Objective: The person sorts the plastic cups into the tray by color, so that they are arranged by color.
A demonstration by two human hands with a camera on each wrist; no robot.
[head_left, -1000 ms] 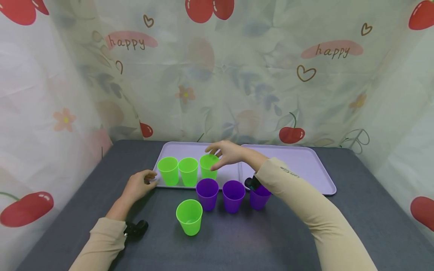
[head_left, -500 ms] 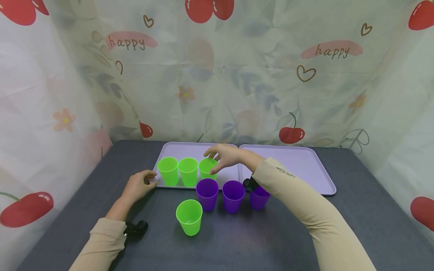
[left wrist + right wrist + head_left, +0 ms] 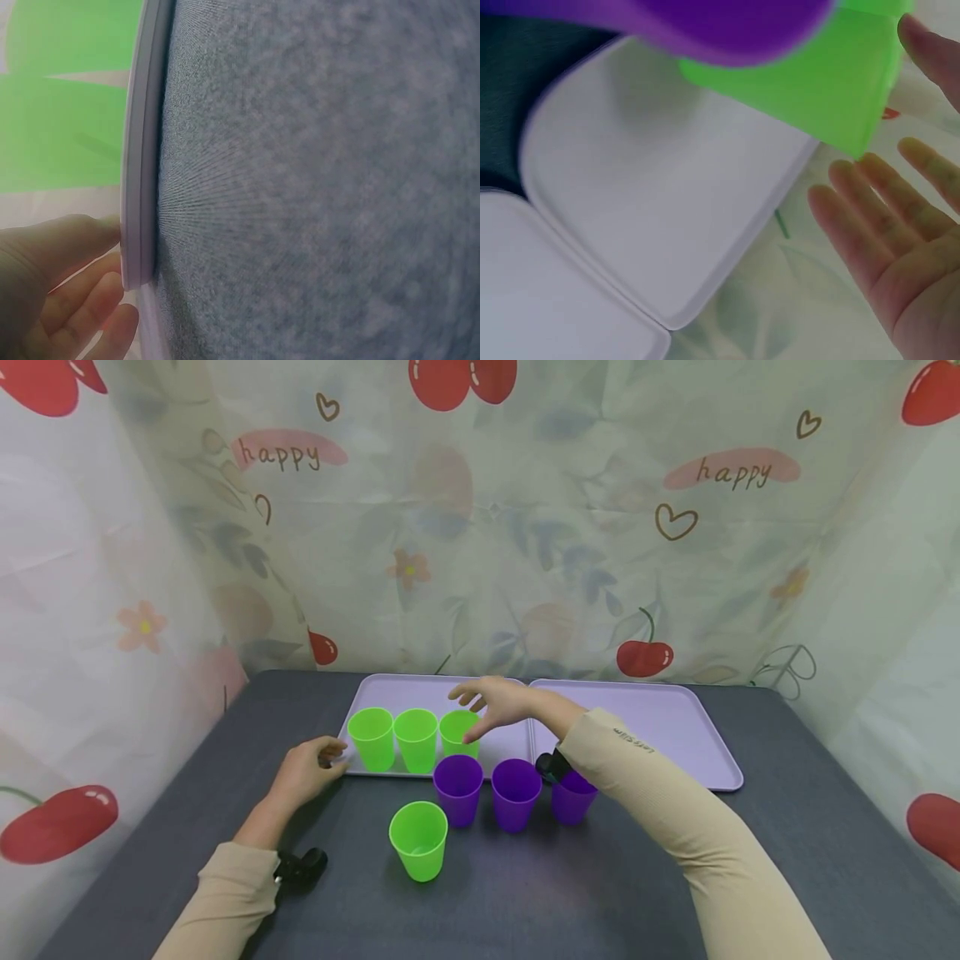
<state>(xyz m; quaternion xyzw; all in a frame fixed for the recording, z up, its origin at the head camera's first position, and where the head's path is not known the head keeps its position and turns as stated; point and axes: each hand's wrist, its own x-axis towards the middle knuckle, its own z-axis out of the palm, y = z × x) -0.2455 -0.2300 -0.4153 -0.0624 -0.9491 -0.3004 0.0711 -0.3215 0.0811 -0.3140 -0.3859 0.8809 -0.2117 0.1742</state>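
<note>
Lower centre, bench [image 3: 600, 893]: loose green cup [image 3: 418, 841], purple cups [image 3: 513, 793] behind.
Left hand [image 3: 303, 770]: curled, pinching left tray [image 3: 420, 692] edge.
Right hand [image 3: 498, 703]: released, fingers spread over third green cup [image 3: 456, 733] on the tray.
Risk: sleeve may topple purple cups.

Three purple cups [image 3: 514, 793] are standing beneath my right forearm, blocking a low pull-back; right tray [image 3: 675, 727] is lying open.
</note>
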